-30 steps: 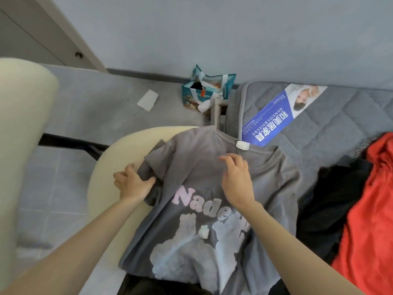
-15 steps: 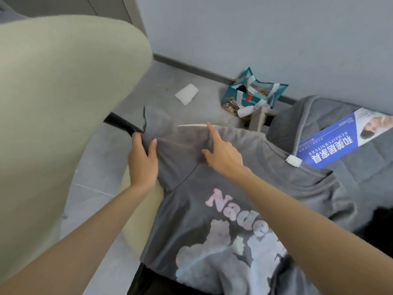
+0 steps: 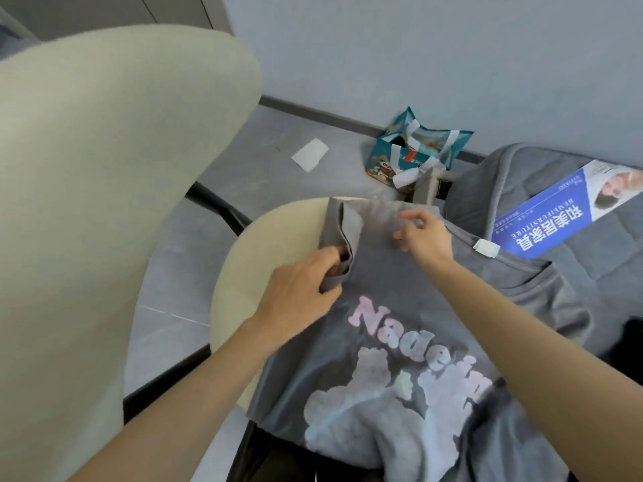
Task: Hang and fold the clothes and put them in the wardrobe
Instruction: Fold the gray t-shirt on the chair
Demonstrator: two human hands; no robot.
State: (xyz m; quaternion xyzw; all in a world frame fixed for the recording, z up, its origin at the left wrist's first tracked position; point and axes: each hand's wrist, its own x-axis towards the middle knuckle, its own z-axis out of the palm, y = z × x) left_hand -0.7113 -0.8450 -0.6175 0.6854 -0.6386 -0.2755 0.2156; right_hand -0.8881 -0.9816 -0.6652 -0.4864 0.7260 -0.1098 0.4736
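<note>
The left hand [image 3: 299,293] pinched a folded sleeve of the grey printed T-shirt [image 3: 379,276] over the cream chair seat [image 3: 275,238]; the right hand [image 3: 427,238], fingers curled, sat at its shoulder, grip unclear.

The T-shirt [image 3: 400,342] lies spread across the chair seat [image 3: 243,273] and the near left edge of the bed [image 3: 598,283], with its collar toward the far right. The chair back [image 3: 104,203] stands at the left, nearest the camera. The left hand [image 3: 299,297] grips the sleeve [image 3: 342,227] over the seat. The right hand [image 3: 426,234] sits on the shirt just right of it, nearer the collar. On the floor [image 3: 278,175] beyond the seat lies a slip of paper [image 3: 309,155]. To its right, near the wall [image 3: 417,46], stands a bag [image 3: 414,151]. A banner [image 3: 563,217] lies on the bed at the far right. A dark garment [image 3: 629,339] lies right of the shirt.
</note>
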